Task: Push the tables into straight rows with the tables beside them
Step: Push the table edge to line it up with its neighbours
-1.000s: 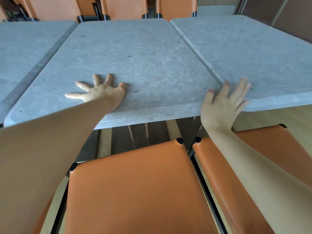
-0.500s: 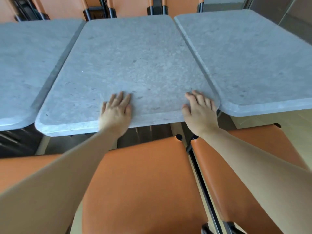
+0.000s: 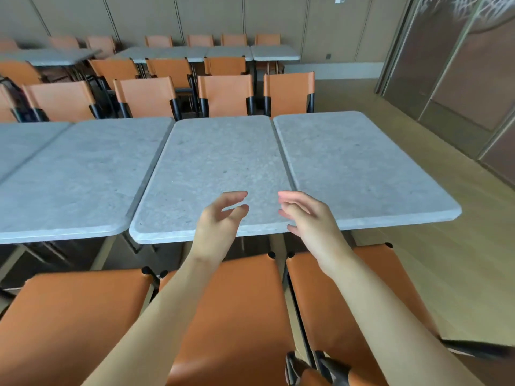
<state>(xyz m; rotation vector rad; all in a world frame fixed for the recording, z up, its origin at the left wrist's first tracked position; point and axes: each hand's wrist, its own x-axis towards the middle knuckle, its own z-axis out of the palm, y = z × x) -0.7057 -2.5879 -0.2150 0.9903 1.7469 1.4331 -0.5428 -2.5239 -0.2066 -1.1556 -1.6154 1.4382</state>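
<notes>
A grey stone-look middle table [image 3: 217, 162] stands directly ahead, between a left table [image 3: 78, 174] and a right table [image 3: 356, 162]. Narrow gaps separate the three tops. The middle table's near edge sits slightly closer to me than the right table's edge. My left hand [image 3: 220, 218] hovers over the middle table's near edge with fingers loosely curled and holds nothing. My right hand [image 3: 306, 215] hangs above the seam between the middle and right tables, fingers apart and empty. Neither hand touches a table.
Three orange chair backs [image 3: 245, 316] stand just in front of me, tucked under the tables' near side. More orange chairs [image 3: 225, 93] line the far side, with another row of tables [image 3: 211, 52] behind. Wooden floor [image 3: 446, 260] and brown wall panels lie to the right.
Both hands have lifted off the middle table's near edge and now hover above it. The view has risen and pulled back, showing the room beyond.
</notes>
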